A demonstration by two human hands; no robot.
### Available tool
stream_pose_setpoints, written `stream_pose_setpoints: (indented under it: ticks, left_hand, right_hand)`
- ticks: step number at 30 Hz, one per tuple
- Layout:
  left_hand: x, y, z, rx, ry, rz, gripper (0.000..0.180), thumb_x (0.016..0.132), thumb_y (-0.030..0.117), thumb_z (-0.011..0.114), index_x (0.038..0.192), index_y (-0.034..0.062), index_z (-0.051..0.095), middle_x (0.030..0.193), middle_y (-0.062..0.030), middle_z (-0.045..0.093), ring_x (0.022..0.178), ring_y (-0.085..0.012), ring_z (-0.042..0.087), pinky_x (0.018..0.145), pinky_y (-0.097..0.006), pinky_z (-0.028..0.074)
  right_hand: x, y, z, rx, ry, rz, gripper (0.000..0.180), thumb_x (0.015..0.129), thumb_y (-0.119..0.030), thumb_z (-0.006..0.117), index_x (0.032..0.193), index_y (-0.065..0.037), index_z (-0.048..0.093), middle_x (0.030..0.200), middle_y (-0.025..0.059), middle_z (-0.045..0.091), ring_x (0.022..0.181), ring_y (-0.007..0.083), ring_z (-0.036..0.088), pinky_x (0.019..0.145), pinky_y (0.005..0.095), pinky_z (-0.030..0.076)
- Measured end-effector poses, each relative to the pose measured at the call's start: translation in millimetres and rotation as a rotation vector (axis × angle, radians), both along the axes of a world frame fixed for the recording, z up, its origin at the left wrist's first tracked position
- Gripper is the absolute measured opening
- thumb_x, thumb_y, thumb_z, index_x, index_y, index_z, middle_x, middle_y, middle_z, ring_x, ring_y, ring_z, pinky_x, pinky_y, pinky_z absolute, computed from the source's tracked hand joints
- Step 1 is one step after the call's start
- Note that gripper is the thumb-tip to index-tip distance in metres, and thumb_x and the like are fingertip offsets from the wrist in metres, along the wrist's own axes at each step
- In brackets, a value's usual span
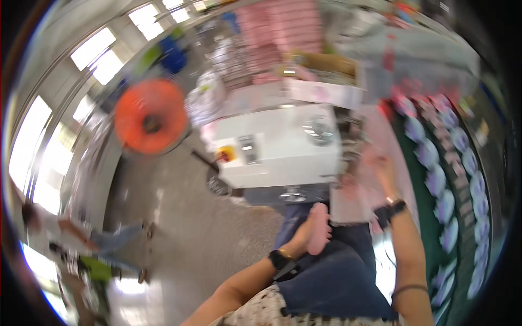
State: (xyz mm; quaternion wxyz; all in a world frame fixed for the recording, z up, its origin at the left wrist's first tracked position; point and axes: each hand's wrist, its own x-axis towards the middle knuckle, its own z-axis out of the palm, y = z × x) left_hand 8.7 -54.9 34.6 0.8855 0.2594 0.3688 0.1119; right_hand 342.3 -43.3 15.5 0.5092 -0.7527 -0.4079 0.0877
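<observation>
My left hand [305, 233] is closed around a flat, elongated pink sole-shaped piece [317, 239], held over my lap with its curled fingers showing along one edge. In front of it stands a white machine [277, 146] with a red-and-yellow switch [225, 154] and a round silver part on top. My right hand [382, 165] reaches forward beside the machine's right end, over a pale pink work surface [394, 157]. Motion smears its fingers, so whether they hold anything does not show. Dark bands sit on both wrists.
To the right, a green conveyor-like strip [416, 179] carries rows of pale purple oval pieces [435, 179]. An orange round fan [150, 117] stands left of the machine. Behind are an open cardboard box [326, 89] and pink stacks [280, 32]. Another person [76, 233] is at far left.
</observation>
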Motion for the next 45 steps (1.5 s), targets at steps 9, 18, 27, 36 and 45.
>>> stream_pose_setpoints:
  ticks: [9, 18, 27, 36, 45]
  left_hand:
    - [-18.5, 2.5, 5.7, 0.046, 0.123, 0.018, 0.063, 0.095, 0.063, 0.030, 0.124, 0.0115, 0.053, 0.078, -0.0040, 0.055, 0.065, -0.0155, 0.058, 0.058, -0.032, 0.052]
    - [-26.7, 8.5, 35.0, 0.147, 0.183, 0.177, 0.081, 0.087, 0.076, 0.025, 0.113, 0.0048, 0.054, 0.077, -0.0066, 0.050, 0.063, -0.0172, 0.056, 0.055, -0.032, 0.050]
    - [63.2, 101.1, -62.9, 0.042, -0.068, 0.168, 0.074, 0.088, 0.075, 0.032, 0.118, 0.0109, 0.053, 0.083, -0.0057, 0.053, 0.067, -0.0184, 0.053, 0.058, -0.035, 0.046]
    - [108.0, 152.4, -96.1, 0.105, -0.045, -0.008, 0.064, 0.095, 0.055, 0.039, 0.139, 0.0090, 0.035, 0.095, -0.0167, 0.060, 0.077, -0.0310, 0.059, 0.072, -0.046, 0.052]
    - [153.5, 148.2, -48.9, 0.211, 0.204, -0.015, 0.072, 0.094, 0.064, 0.028, 0.135, 0.0063, 0.041, 0.074, -0.0090, 0.057, 0.061, -0.0212, 0.055, 0.053, -0.037, 0.050]
  right_hand:
    - [65.3, 49.6, -23.7, -0.703, -0.682, 0.253, 0.029, 0.092, -0.022, 0.053, 0.113, -0.002, 0.057, 0.104, 0.0205, 0.057, 0.096, 0.0359, 0.057, 0.082, 0.0431, 0.048]
    - [140.6, 99.0, -50.0, -0.595, -0.811, 0.350, 0.028, 0.094, -0.023, 0.048, 0.110, -0.002, 0.059, 0.096, 0.0190, 0.061, 0.089, 0.0330, 0.060, 0.078, 0.0400, 0.049]
    - [346.3, -63.6, -73.1, -0.641, -1.534, -0.118, 0.029, 0.097, -0.023, 0.044, 0.107, -0.002, 0.061, 0.088, 0.0174, 0.064, 0.082, 0.0300, 0.063, 0.073, 0.0369, 0.050]
    - [358.7, -261.4, -114.9, -0.018, 0.000, -1.174, 0.014, 0.080, -0.018, 0.060, 0.078, -0.005, 0.064, 0.077, 0.0109, 0.068, 0.068, 0.0220, 0.066, 0.060, 0.0343, 0.052]
    - [336.9, -380.7, -99.6, -0.447, -0.022, -1.395, 0.020, 0.080, -0.019, 0.059, 0.090, -0.002, 0.064, 0.093, 0.0232, 0.067, 0.092, 0.0413, 0.063, 0.080, 0.0476, 0.049]
